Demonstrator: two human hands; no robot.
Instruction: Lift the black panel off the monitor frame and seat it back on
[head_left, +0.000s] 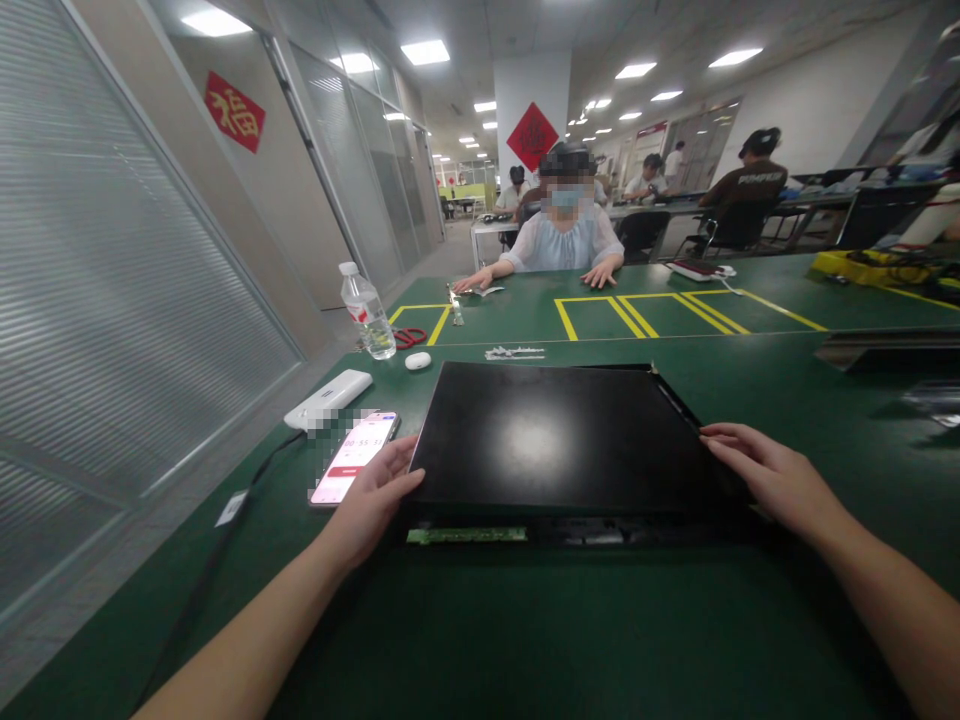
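Green office workbench (525,620) bears black panel (555,440), left hand (375,500) and right hand (772,480) grasping its edges.

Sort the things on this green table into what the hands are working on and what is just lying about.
In hand: black panel, touched at its side edges by the left hand and right hand; green circuit strip along its near edge.
Lying about: phone, white power bank, water bottle, red scissors, small white oval piece.
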